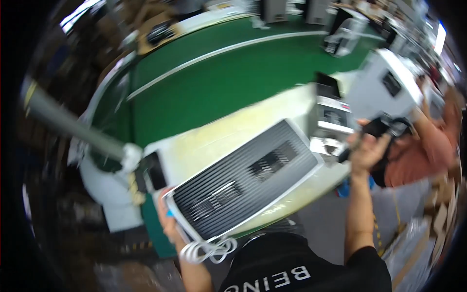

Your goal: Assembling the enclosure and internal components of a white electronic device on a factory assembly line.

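Observation:
A white box-shaped appliance (243, 177) with a dark ribbed front lies at a slant before me. My left hand (169, 221) grips its near left end, the fingers partly hidden behind the edge; a small blue patch shows there. A coiled white cord (208, 250) hangs at that same end. Off to the right, my raised right hand (368, 153) is closed on a black handheld item with a looped black cord (400, 127); blur hides its exact kind. Just beyond that hand stands an open carton (332, 117) with small parts in front of it.
A green conveyor belt (219, 80) runs along the far side. At the right, a co-worker in a reddish top (421, 155) is beside another white appliance (382, 90). A grey post (73, 124) slants in from the left, near a dark flat phone-like object (154, 170).

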A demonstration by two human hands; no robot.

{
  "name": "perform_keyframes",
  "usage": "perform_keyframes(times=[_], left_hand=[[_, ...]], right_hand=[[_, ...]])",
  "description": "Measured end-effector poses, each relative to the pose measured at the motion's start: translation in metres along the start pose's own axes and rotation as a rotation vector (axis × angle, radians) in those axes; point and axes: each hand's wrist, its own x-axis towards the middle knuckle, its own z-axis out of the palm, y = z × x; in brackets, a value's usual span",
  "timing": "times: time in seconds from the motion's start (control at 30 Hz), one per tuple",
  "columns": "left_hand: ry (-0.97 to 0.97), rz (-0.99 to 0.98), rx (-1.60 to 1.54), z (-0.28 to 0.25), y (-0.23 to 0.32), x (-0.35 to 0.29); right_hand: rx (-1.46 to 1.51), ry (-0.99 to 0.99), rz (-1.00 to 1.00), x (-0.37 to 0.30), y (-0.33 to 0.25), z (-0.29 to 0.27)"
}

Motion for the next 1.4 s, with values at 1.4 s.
perform_keyframes(times=[1.4], left_hand=[[0.012,-0.305,-0.383,0.004,0.009,0.006]], right_hand=[[0.922,-0.681,0.069,-0.059,-0.299,0.263]])
